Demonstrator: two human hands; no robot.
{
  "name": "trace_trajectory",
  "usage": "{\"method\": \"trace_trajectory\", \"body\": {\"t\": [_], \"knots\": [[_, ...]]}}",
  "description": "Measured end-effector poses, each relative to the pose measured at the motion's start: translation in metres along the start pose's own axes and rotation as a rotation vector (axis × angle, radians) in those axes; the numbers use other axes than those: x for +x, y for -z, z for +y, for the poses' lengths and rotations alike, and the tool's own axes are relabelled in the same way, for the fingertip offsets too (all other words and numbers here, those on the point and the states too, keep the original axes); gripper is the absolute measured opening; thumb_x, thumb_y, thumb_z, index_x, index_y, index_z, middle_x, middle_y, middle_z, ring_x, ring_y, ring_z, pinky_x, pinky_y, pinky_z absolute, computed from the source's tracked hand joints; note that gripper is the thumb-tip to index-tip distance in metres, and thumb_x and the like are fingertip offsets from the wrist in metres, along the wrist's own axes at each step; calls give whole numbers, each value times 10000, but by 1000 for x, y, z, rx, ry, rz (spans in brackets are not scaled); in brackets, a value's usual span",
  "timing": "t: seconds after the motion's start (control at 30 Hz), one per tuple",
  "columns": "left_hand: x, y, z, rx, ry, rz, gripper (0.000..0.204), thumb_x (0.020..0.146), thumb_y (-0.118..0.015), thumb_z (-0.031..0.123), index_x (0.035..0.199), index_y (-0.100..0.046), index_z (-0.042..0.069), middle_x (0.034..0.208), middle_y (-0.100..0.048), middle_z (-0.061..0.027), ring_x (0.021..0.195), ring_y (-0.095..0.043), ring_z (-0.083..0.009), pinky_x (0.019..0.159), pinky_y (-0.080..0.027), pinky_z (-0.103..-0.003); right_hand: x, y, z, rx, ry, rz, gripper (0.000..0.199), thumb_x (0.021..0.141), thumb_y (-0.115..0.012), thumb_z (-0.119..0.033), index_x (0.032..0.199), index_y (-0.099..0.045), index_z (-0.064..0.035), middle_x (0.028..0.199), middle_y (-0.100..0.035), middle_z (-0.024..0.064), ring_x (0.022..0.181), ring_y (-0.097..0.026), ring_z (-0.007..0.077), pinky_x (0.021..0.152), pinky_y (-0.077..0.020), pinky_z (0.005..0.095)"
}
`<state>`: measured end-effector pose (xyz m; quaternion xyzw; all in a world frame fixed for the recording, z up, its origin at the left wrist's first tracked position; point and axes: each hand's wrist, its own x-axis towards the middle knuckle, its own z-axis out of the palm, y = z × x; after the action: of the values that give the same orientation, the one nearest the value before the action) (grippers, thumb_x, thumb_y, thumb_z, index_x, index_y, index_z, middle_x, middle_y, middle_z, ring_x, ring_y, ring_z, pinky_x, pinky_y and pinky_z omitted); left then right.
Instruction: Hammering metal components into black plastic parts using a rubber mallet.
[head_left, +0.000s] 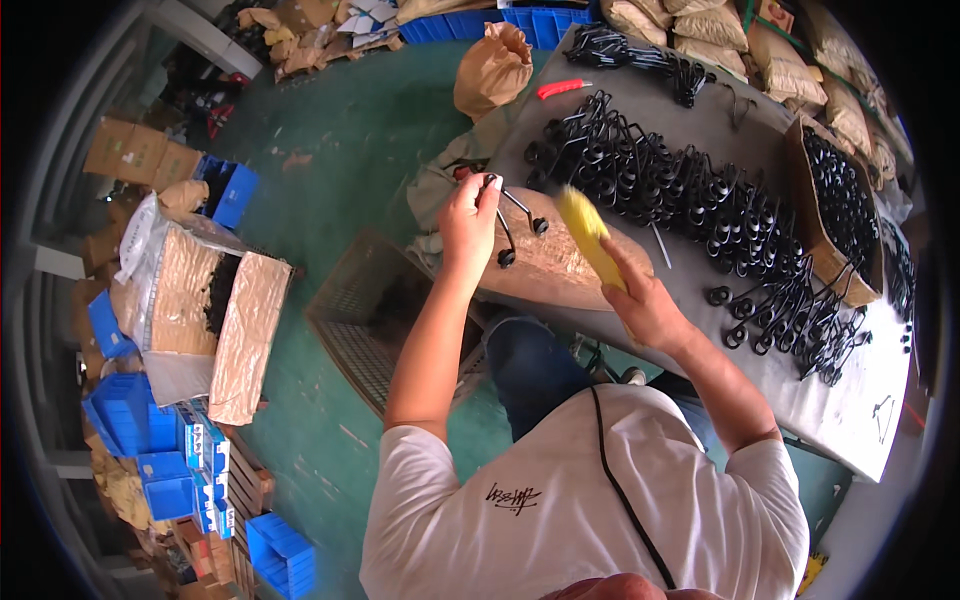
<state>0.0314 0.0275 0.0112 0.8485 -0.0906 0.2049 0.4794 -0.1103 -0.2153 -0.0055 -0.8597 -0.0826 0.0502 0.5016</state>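
My left hand [468,228] is closed on a black bent rod [507,215], pinching its upper end; two legs hang from the fingers, each ending in a round black knob. In my right hand [645,305] is a yellow oblong tool [592,235], its far end blurred and its exact kind unclear. The tool is tilted and apart from the rod. Below both hands lies a brown paper-covered pad [610,275] at the grey table's [770,150] near edge. Beyond my right hand spreads a heap of similar black rods [690,190] with round ends.
A cardboard box [868,288] full of black parts stands at the table's right. A red-handled knife [563,88] lies at the far left corner, near a brown paper bag [493,72]. A mesh crate [345,345] sits on the floor left of my legs. Blue bins [280,553] line the left.
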Motion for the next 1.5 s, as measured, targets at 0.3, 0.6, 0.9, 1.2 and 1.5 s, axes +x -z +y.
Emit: {"method": "trace_trajectory", "body": {"t": [0.3,0.6,0.9,1.2,1.5], "knots": [[8,-10,-4,37,-332,14,158,875,-672,83,1029,-678,46,976,-688,-118,899,-670,-270,786,-528,-369,87,-50,31,-362,-82,-43,781,930,-548,-212,1556,-100,-347,995,-642,279,868,-654,446,785,-506,524],[-3,-7,-20,-205,-13,-113,281,888,-539,-16,1163,-553,39,1017,-691,-67,831,-627,-145,805,-518,-298,70,-21,43,-190,-41,51,729,926,-542,-245,1545,-170,-342,1079,-642,283,934,-650,438,816,-508,495],[-26,5,22,-134,65,-180,199,940,-649,110,1087,-584,-8,893,-638,-46,608,-562,-74,599,-487,-232,18,12,-51,-1,173,266,674,937,-562,-101,1536,-265,-187,1134,-614,253,983,-636,401,847,-505,416],[-28,13,27,-35,166,-76,272,856,-758,179,881,-551,4,762,-617,-85,626,-568,-145,583,-473,-308,17,-2,-64,65,338,325,703,907,-590,-25,1530,-282,-135,1139,-614,253,1035,-639,398,883,-504,407],[-51,-2,20,68,-59,2,277,869,-750,204,832,-555,11,716,-604,-73,608,-559,-163,588,-472,-318,50,-69,30,-342,-14,-111,770,923,-530,-145,1561,-128,-299,904,-643,288,792,-656,443,689,-525,523]]}}
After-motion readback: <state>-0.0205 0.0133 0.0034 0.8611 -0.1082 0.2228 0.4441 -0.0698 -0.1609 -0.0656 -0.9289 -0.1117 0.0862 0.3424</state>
